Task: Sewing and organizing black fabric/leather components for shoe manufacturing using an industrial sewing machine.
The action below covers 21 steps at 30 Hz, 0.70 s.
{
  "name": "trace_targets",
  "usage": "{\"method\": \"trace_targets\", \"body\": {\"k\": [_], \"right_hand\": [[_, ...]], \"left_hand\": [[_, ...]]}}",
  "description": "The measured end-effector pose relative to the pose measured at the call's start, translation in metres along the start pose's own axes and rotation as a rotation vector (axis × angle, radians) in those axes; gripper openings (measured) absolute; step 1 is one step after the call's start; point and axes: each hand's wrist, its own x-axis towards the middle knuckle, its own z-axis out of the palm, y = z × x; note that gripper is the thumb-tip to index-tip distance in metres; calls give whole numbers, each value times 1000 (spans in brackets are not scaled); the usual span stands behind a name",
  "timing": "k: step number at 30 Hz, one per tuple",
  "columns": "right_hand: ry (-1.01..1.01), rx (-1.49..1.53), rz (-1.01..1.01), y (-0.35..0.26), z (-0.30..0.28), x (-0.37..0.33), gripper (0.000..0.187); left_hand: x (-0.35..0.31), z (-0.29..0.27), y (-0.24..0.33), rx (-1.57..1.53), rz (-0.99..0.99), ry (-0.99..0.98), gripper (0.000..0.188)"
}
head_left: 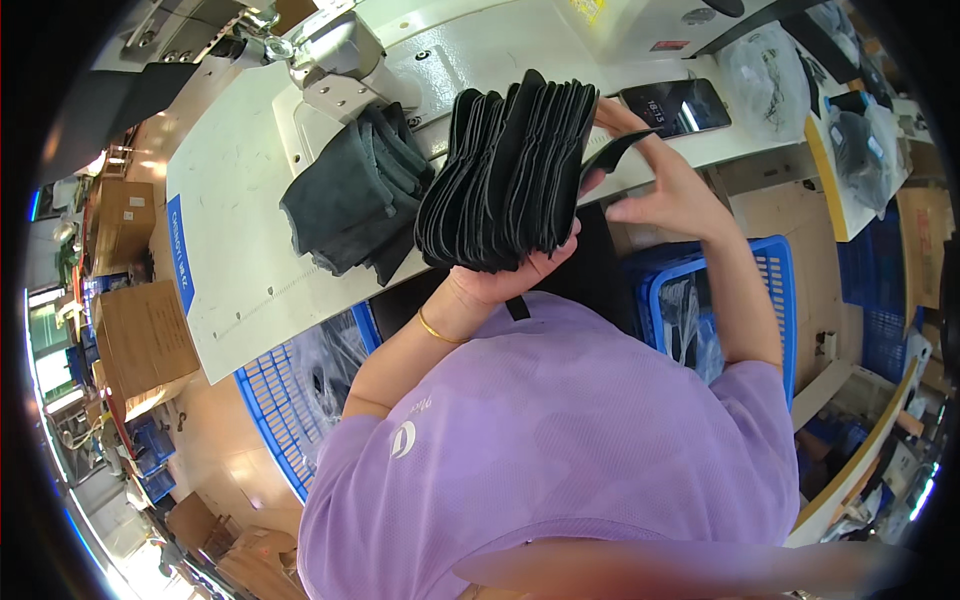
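Sorting step: left hand [510, 285] grips a fanned stack of black fabric pieces [510, 175] from beneath, above the bench [240, 200] — right hand [655, 185] pinches one outer piece. Next move likely calls for peeling it cleanly free.

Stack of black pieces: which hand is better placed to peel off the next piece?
Right. The right hand touches the end piece of the stack of black pieces; the left hand is occupied, gripping that stack from below.
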Motion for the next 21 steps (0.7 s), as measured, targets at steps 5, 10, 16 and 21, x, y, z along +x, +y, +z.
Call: {"method": "trace_targets", "body": {"k": [5,10,16,21], "right_hand": [[-189,471,104,-4,20,33,112],[-234,629,134,-2,40,54,94],[-235,686,319,1,17,60,58],[-462,270,353,-8,-5,91,60]], "left_hand": [[-4,-5,-19,65,-78,248,69],[-8,-11,-13,-112,-138,151,72],[-19,-4,-3,533,11,422,66],[-27,-4,-18,815,302,541,72]]}}
